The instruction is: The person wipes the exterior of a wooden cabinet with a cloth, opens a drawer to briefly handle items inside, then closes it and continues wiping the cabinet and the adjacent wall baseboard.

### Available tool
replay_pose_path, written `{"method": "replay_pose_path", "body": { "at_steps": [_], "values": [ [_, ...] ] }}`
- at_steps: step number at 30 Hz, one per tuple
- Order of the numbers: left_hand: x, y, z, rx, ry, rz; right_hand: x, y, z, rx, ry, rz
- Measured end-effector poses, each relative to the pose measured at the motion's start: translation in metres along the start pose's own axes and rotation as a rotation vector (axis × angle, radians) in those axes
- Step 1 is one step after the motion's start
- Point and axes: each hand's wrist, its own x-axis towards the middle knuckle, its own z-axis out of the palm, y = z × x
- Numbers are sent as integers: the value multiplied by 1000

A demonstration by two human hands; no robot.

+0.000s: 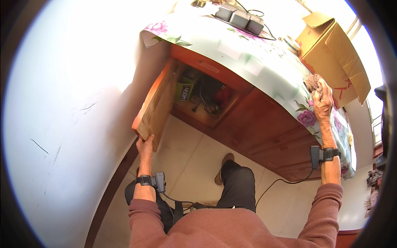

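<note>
My left hand (145,146) grips the outer edge of a wooden cabinet door (156,105), which stands swung out from the red-brown cabinet (245,124). Behind that door, the compartment holds a green and black box (184,91) bearing print, dark cables (206,88) and other small things in shadow. A crumpled brown cloth (313,82) is bunched in my right hand (323,99). That hand is over the flowered tablecloth (263,66) on the cabinet top, beside a cardboard box (332,59).
Several grey blocks (239,18) with a black cable lie on the cabinet top, near a white roll-like object (291,44). A white wall (62,124) with a dark baseboard (114,186) runs along the left. Wrist devices (319,156) trail cables. Pale tiles (186,148) cover the floor.
</note>
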Motion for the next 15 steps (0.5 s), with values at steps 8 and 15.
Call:
{"method": "replay_pose_path", "body": {
  "at_steps": [8,15],
  "values": [
    [13,36,-18,27,-43,131,20,-138,-12,316,8,-10],
    [0,48,-18,500,-132,348,-5,-315,77,1088,-183,-212]
  ]
}}
